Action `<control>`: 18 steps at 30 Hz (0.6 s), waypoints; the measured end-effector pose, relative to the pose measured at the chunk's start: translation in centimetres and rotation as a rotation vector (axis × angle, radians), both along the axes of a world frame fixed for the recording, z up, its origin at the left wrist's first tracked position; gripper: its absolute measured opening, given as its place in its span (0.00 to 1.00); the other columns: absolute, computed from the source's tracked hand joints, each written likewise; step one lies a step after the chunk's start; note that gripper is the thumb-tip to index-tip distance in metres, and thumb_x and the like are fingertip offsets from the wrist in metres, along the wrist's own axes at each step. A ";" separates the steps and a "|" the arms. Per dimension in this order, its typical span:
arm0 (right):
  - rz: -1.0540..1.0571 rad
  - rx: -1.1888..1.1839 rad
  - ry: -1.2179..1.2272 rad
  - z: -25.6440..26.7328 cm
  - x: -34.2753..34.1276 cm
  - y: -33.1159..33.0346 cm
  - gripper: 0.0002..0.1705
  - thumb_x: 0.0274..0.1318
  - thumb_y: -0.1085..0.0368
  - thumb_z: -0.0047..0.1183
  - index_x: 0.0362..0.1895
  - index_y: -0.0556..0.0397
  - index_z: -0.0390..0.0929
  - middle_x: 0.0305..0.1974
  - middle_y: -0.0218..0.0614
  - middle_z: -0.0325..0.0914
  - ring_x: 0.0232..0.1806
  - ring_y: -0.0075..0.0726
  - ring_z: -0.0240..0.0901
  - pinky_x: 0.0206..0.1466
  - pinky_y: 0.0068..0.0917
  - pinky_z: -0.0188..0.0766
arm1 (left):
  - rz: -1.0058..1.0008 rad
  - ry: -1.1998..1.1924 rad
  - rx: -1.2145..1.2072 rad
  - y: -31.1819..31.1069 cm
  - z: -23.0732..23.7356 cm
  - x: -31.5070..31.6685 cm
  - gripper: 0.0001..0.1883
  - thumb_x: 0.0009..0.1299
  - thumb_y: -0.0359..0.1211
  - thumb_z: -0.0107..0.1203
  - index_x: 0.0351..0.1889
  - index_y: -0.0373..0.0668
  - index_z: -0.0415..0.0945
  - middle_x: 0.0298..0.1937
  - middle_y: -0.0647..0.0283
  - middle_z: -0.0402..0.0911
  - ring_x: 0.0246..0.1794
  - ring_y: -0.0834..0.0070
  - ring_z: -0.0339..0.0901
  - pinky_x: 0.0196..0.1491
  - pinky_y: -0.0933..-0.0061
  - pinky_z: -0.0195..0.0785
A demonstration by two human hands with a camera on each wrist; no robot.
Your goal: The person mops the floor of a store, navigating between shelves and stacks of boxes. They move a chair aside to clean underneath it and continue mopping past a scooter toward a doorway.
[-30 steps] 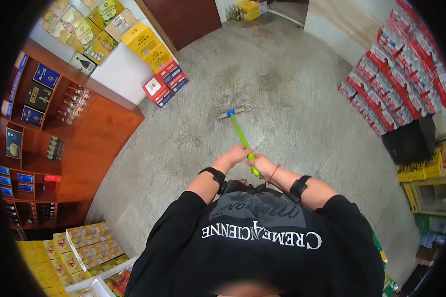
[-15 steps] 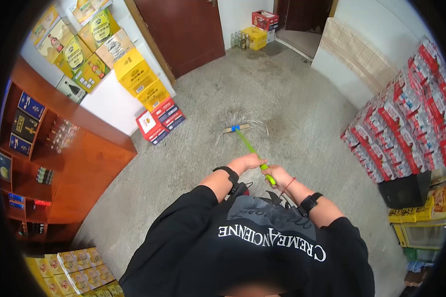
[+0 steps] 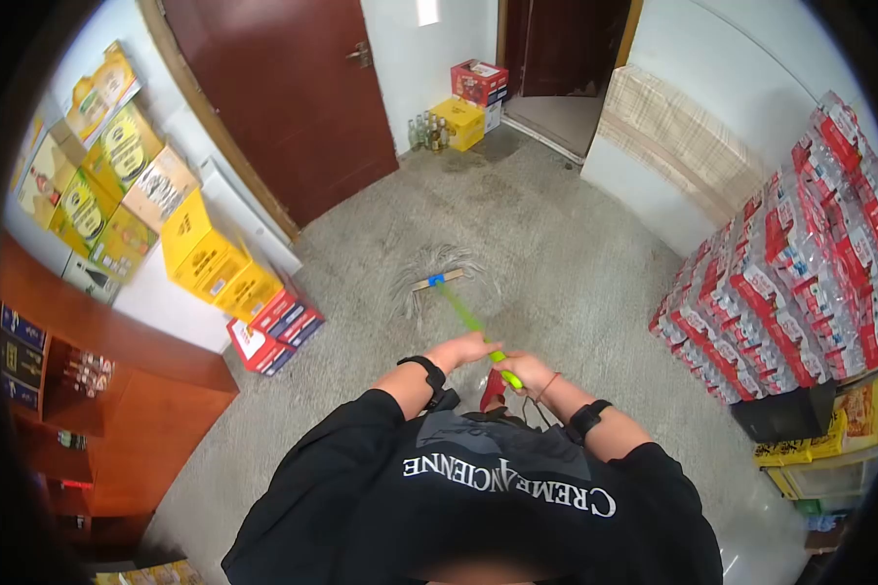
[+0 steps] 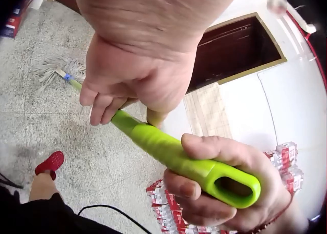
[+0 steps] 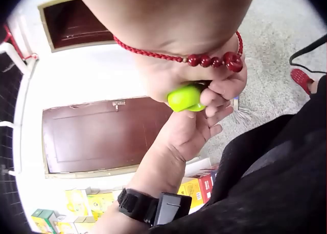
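Observation:
A mop with a lime-green handle [image 4: 168, 150], a blue clamp [image 3: 436, 281] and grey strings [image 3: 444, 261] lies with its head spread on the floor. My left hand [image 3: 461, 349] curls its fingers round the handle, lower down the shaft. Behind it, my right hand [image 3: 527, 370] grips the top end, its thumb along the grip in the left wrist view, where an oval hole [image 4: 232, 192] shows near the handle's end. From the right wrist view, the handle end [image 5: 185, 97] pokes out of the right fist, close to the left hand [image 5: 186, 132].
Red and yellow boxes [image 3: 234, 283] are stacked at left beside a wooden shelf unit [image 3: 166, 419]. Tall stacks of red-wrapped bottle packs [image 3: 780, 283] line the right. Ahead stand a closed brown door [image 3: 273, 97], glass bottles [image 3: 427, 133] and a doorway [image 3: 561, 88]. A red shoe [image 4: 49, 163] is on the floor.
The mop head has moved forward along the floor, past the red boxes, its strings now fanned wider. The head view shows more of the doors ahead. Both hands keep their hold on the handle.

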State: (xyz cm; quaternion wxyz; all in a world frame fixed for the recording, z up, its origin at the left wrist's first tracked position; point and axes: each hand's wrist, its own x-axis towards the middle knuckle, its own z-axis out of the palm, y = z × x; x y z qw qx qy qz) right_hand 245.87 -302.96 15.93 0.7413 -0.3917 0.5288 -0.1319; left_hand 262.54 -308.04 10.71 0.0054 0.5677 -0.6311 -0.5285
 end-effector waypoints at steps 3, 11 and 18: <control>0.052 -0.083 0.017 -2.2 0.3 -8.8 0.12 0.44 0.59 0.51 0.34 0.49 0.72 0.14 0.29 0.67 0.07 0.22 0.57 0.07 0.19 0.49 | 0.112 0.210 0.006 -7.0 -0.1 0.3 0.24 0.62 0.48 0.46 0.39 0.34 0.74 0.33 0.58 0.76 0.32 0.71 0.69 0.34 0.69 0.62; 0.164 -0.047 0.175 4.2 -3.1 -29.9 0.12 0.42 0.58 0.52 0.31 0.49 0.73 0.13 0.31 0.67 0.06 0.22 0.55 0.07 0.20 0.48 | 0.515 0.246 0.154 -25.1 3.3 -3.5 0.18 0.61 0.43 0.47 0.35 0.37 0.75 0.30 0.59 0.75 0.27 0.73 0.69 0.23 0.71 0.56; 0.122 0.039 0.141 5.9 -7.8 -44.7 0.16 0.39 0.59 0.53 0.35 0.51 0.74 0.13 0.33 0.66 0.05 0.22 0.52 0.07 0.20 0.46 | 0.613 0.303 0.152 -38.9 5.1 -7.0 0.17 0.58 0.41 0.53 0.25 0.31 0.71 0.19 0.59 0.70 0.15 0.72 0.64 0.21 0.70 0.58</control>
